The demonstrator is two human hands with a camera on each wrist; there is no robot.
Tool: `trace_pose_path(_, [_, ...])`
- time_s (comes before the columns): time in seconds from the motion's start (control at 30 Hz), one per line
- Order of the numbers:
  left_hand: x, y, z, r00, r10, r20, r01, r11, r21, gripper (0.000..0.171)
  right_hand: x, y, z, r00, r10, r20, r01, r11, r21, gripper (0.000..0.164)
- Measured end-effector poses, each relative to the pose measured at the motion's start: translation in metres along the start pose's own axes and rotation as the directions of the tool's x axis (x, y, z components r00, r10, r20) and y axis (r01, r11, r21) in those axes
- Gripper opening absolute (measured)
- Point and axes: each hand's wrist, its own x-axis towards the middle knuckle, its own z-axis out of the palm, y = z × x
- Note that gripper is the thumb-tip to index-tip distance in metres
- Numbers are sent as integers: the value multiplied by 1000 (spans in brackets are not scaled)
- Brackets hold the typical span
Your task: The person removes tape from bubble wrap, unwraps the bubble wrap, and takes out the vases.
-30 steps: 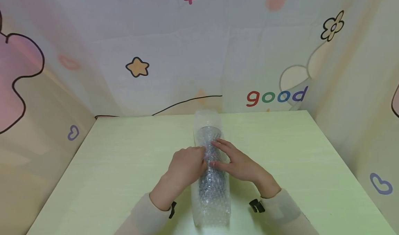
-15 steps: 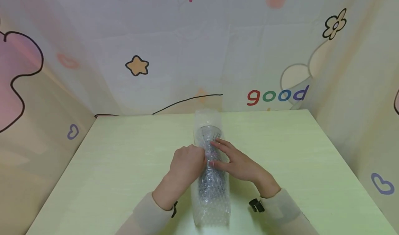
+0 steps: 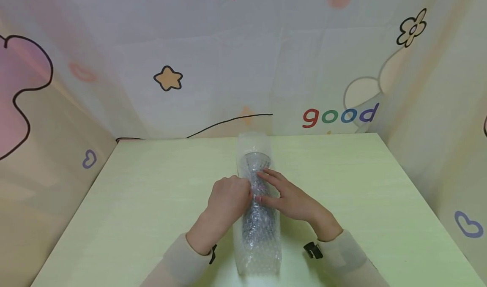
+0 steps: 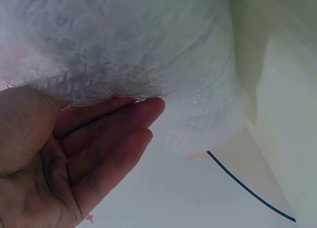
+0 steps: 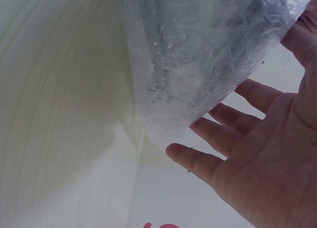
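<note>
A long bubble-wrap parcel [image 3: 259,232] lies in the middle of the table, pointing away from me. Through the clear wrap shows a greyish, roughly cylindrical thing, wider at its far end; its kind is blurred by the bubbles. My left hand [image 3: 229,197] is at the parcel's left side, fingers bent, pinching the bubble wrap [image 4: 119,45] between thumb and fingers. On the other side my right hand [image 3: 294,198] rests with spread fingers on the wrap's upper surface. In the right wrist view the fingers [image 5: 218,136] lie extended along the bubble wrap [image 5: 198,55].
The pale green table [image 3: 163,181] reaches back to a printed cloth backdrop [image 3: 213,58] with a star, flower and the word "good". Cloth hangs at both sides too. A small black clip [image 3: 313,250] sits at the right sleeve's cuff.
The left hand has shifted slightly right and forward, with its fingers more bent against the wrap. The right hand and the parcel stay nearly as they were; the head view tilts down a little.
</note>
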Motion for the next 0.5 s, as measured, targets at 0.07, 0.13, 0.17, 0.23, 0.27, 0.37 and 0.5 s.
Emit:
trace_pose_path(0.07, [0,-1,1,1000,1,-2,-1,1000,-9,24,0,0,0,1000,-3,-1,3,1000,1,75])
trace_pose_path(0.13, [1,-2,1,1000,2,-2,-2,1000,-18,23,0,0,1,1000,-4,1,4,1000,3,75])
trace_pose_path(0.17, [1,-2,2,1000,2,-3,-2,1000,-23,23,0,1,1,1000,-4,2,4,1000,5,76])
trace_pose_path(0.23, [1,-3,3,1000,5,-2,-5,1000,-30,22,1,2,2,1000,-3,5,3,1000,3,76])
trace_pose_path(0.27, [1,-3,3,1000,5,-1,-6,999,-34,22,1,2,2,1000,-3,6,3,1000,3,76])
trace_pose_path(0.37, [1,-4,4,1000,10,-3,-10,999,-39,23,1,3,2,1000,-2,5,2,1000,0,76])
trace_pose_path(0.5, [2,-5,4,1000,8,-12,-9,999,-44,23,1,2,2,1000,-4,5,4,1000,-5,75])
